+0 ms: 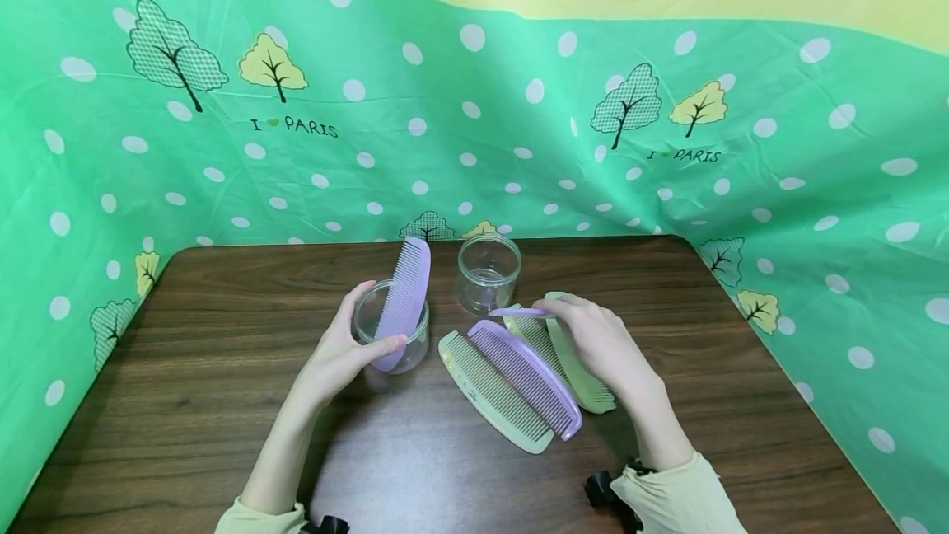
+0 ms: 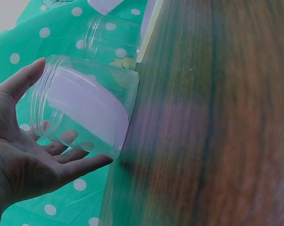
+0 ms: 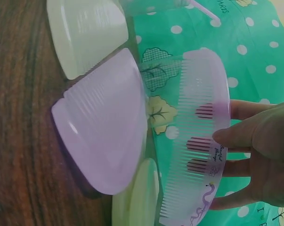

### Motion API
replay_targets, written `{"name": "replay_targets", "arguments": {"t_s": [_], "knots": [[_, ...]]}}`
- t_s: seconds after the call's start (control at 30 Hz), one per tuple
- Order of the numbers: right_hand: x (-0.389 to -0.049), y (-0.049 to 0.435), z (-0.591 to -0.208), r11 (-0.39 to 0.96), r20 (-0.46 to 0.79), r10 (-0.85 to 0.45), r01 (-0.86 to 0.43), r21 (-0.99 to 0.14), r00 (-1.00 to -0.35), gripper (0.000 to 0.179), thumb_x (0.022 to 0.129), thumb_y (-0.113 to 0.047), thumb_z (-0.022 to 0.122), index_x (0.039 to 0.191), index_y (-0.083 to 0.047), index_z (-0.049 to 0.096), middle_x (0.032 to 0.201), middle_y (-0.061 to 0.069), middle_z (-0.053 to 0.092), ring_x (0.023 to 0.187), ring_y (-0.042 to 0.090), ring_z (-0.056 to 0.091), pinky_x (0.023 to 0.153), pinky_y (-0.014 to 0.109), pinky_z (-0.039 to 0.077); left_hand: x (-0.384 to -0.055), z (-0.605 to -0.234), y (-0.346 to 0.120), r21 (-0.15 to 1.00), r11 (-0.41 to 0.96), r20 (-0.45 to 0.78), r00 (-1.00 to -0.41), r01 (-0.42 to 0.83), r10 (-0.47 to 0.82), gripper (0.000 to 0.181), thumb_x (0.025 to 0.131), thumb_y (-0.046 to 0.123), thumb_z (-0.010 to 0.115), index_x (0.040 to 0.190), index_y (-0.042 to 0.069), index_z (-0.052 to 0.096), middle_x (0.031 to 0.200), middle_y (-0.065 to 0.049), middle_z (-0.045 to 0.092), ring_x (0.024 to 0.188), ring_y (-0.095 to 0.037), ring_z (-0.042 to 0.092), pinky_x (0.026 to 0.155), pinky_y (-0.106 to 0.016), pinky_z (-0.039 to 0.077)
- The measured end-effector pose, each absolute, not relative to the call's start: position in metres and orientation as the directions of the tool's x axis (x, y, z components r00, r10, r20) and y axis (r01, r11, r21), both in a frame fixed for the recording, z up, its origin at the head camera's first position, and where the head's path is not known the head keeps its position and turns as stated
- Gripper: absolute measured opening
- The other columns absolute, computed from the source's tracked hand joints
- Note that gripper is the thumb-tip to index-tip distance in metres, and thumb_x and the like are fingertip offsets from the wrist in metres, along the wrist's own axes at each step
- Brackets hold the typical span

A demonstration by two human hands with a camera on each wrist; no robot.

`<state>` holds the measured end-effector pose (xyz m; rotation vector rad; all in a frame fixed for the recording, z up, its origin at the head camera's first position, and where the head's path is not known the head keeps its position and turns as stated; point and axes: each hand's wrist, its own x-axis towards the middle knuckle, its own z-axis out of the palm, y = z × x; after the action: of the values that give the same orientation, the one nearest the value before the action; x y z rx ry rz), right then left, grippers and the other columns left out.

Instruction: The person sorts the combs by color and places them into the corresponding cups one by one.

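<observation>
My left hand [image 1: 337, 357] holds a clear round jar [image 1: 421, 346] at its side and rim, with thumb and fingers on opposite sides. A purple comb [image 1: 406, 287] leans in that jar, its upper end sticking out above the rim. My right hand [image 1: 596, 340] pinches another purple comb [image 3: 221, 89] by its curved back, between thumb and fingers. In the head view this comb appears edge-on, over the pile of combs. Below it lie a light green comb [image 1: 489, 394], a purple comb [image 1: 530, 377] and more green combs [image 1: 589, 386], overlapping one another.
A second clear jar [image 1: 489, 266] stands behind the combs, near the back edge of the brown wooden table [image 1: 222, 369]. A green dotted cloth [image 1: 460, 105] with printed trees hangs around the table's back and sides.
</observation>
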<state>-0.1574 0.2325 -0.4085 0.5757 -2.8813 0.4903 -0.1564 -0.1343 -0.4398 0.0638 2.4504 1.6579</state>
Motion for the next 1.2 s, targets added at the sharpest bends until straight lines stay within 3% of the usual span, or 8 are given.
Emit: {"name": "replay_targets", "arguments": {"t_s": [0.47, 0.9, 1.2], "knots": [[-0.161, 0.239, -0.398, 0.821, 0.3, -0.29, -0.398, -0.409, -0.909, 0.029, 0.105, -0.01, 0.056, 0.126, -0.022, 0.071, 0.119, 0.001, 0.075, 0.112, 0.026, 0.072, 0.089, 0.054, 0.057, -0.157, -0.44, -0.134, 0.924, 0.376, -0.13, -0.982, -0.07, 0.136, 0.098, 0.083, 0.044, 0.085, 0.159, 0.036, 0.024, 0.165, -0.006, 0.034, 0.151, -0.029, 0.035, 0.119, -0.062, 0.03], [-0.161, 0.241, -0.395, 0.772, 0.402, -0.273, -0.448, -0.451, -0.874, 0.032, 0.102, -0.002, 0.059, 0.127, -0.02, 0.07, 0.117, 0.005, 0.075, 0.108, 0.028, 0.071, 0.091, 0.052, 0.056, -0.156, -0.438, -0.134, 0.927, 0.369, -0.131, -0.981, -0.07, 0.144, 0.098, 0.083, 0.045, 0.084, 0.159, 0.038, 0.023, 0.164, -0.003, 0.035, 0.148, -0.03, 0.038, 0.118, -0.061, 0.032], [-0.161, 0.24, -0.392, 0.724, 0.46, -0.235, -0.47, -0.506, -0.856, 0.029, 0.1, 0.002, 0.059, 0.124, -0.01, 0.07, 0.117, 0.012, 0.074, 0.105, 0.028, 0.071, 0.089, 0.049, 0.057, -0.157, -0.439, -0.134, 0.927, 0.367, -0.133, -0.981, -0.074, 0.139, 0.099, 0.083, 0.045, 0.085, 0.16, 0.036, 0.023, 0.164, -0.004, 0.036, 0.147, -0.03, 0.039, 0.118, -0.061, 0.032]]}}
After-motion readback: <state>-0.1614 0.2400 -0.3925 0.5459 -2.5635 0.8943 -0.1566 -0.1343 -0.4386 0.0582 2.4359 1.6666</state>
